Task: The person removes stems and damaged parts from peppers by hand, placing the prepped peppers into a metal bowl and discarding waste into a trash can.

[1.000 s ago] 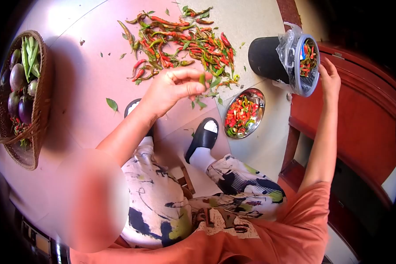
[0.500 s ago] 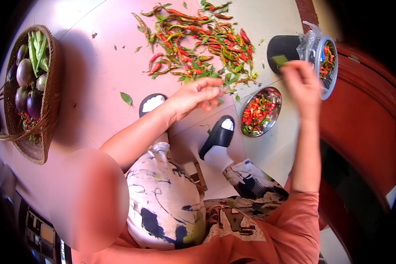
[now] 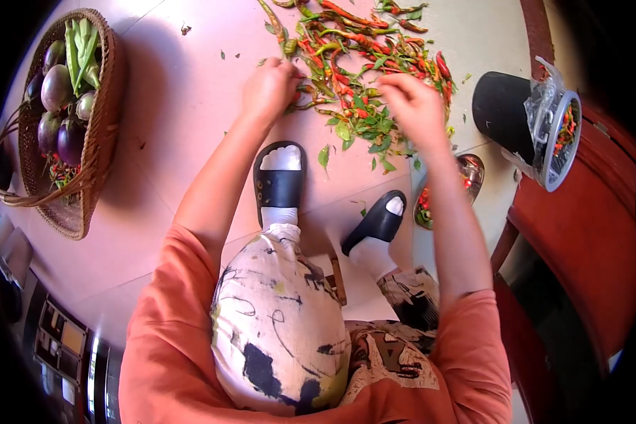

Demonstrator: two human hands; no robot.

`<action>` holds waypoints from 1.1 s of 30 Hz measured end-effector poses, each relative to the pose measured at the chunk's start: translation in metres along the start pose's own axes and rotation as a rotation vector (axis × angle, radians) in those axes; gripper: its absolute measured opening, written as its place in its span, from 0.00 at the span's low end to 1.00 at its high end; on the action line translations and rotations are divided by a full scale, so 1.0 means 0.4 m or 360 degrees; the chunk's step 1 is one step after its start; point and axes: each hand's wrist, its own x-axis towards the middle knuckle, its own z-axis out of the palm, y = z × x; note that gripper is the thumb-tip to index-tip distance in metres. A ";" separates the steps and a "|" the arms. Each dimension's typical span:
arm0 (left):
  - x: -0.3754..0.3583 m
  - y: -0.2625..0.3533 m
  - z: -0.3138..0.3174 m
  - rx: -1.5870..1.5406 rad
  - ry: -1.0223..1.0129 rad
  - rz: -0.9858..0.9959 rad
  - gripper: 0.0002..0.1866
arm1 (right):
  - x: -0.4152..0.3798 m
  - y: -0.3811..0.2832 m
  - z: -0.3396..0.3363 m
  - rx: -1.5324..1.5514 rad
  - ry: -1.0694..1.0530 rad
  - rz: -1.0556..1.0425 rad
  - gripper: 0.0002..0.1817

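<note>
Red and green chili peppers (image 3: 350, 60) with loose leaves lie in a spread pile on the floor. At the pile's left edge is my left hand (image 3: 270, 88), its fingers bent together on something too small to make out. My right hand (image 3: 415, 109) is over the right part of the pile, above the leaves, fingers curled; what lies between its fingertips, if anything, is hidden. Partly behind my right forearm, a steel dish (image 3: 471, 173) holds red and green pepper pieces.
A wicker basket (image 3: 95, 141) with eggplants, green pods and small peppers stands at the left. On the right, a black bin (image 3: 500, 109) with a plastic bag leans beside red wooden furniture (image 3: 579, 226). My slippered feet are below the pile.
My left hand has moved up and left to the pile's edge. My right hand has left the bin area for the pile, and the green leaf no longer shows at its fingers. The view has shifted.
</note>
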 end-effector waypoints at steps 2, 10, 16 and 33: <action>0.005 0.007 -0.001 0.0072 -0.0031 0.0060 0.07 | 0.014 -0.028 0.099 0.0253 -0.0168 0.0248 0.08; -0.027 0.070 -0.125 -0.1368 -0.0333 -0.0552 0.07 | 0.026 -0.059 0.197 0.0932 -0.0122 0.0292 0.11; -0.057 0.110 -0.139 -0.1502 -0.0477 -0.0486 0.06 | 0.005 -0.074 0.163 0.0838 -0.0184 0.0377 0.06; -0.086 0.127 -0.092 -0.2959 -0.0661 -0.0592 0.12 | -0.079 -0.048 0.083 0.1833 -0.0314 0.0703 0.08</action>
